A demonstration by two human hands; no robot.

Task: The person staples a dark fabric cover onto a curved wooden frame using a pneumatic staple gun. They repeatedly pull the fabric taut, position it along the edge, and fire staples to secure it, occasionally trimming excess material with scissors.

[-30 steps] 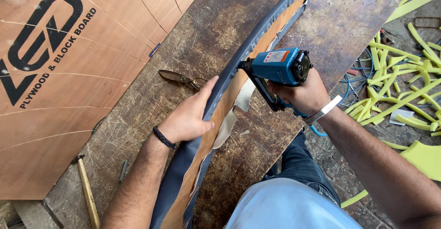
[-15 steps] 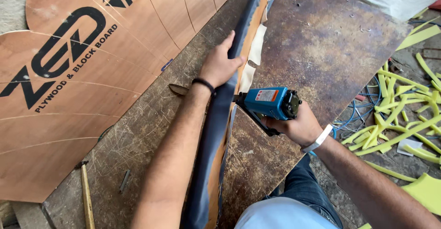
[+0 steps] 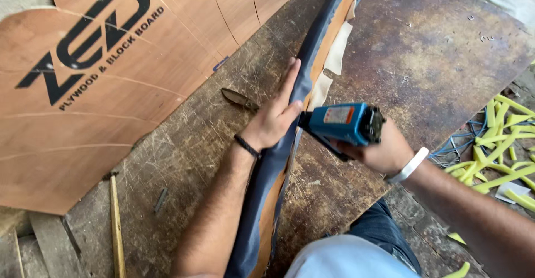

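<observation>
Left hand [image 3: 274, 119] lies flat, fingers stretched, pressing the blue-grey fabric [image 3: 273, 166] down over a long curved wooden strip [image 3: 266, 222]; not clenched, nothing grasped. The strip runs from near the person's lap up across the scarred workbench [image 3: 423, 55] to the top edge of the view, with pale lining [image 3: 334, 55] showing beside the bare wood.

Right hand [image 3: 379, 147] is wrapped tight around a blue staple gun [image 3: 343, 123], its nose at the fabric edge just beside the left fingertips. White band on the right wrist, dark one on the left.

Scissors [image 3: 239, 98] lie just left of the left hand. Printed plywood sheet [image 3: 111, 88] lies farther left. Yellow foam offcuts [image 3: 501, 155] are heaped at the right, off the bench.
</observation>
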